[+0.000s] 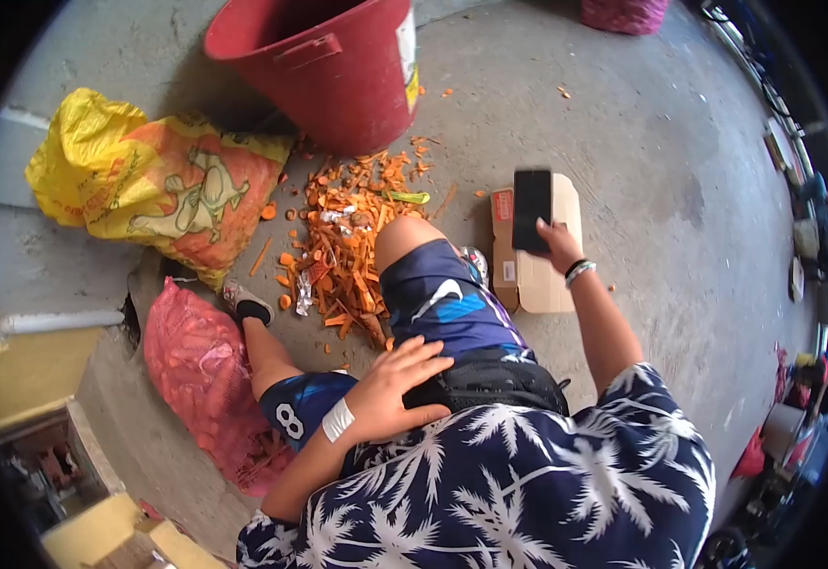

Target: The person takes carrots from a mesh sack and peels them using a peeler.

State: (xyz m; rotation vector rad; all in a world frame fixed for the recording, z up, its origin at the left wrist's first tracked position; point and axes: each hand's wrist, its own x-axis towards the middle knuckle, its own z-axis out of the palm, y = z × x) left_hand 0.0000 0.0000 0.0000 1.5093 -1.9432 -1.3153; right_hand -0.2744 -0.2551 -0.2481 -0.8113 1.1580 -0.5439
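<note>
In my right hand (560, 247) is a black smartphone (532, 204), held over a flattened brown cardboard piece or box (549, 284) on the floor. My left hand (387, 398), a pale strip around its wrist, rests at my waist by a black pouch (485, 387), its fingers spread and holding nothing. Orange carrot peels and slices (338, 261), mixed with bits of foil, lie heaped beside my bent leg. To the left of my legs lies a pink mesh sack of carrots (191, 365).
A large red bucket (329, 90) stands behind the peels. A crumpled yellow printed sack (163, 185) lies at the upper left against a low concrete ledge (63, 322). Another pink sack (621, 13) sits at the far back. Assorted clutter (789, 427) lines the right edge.
</note>
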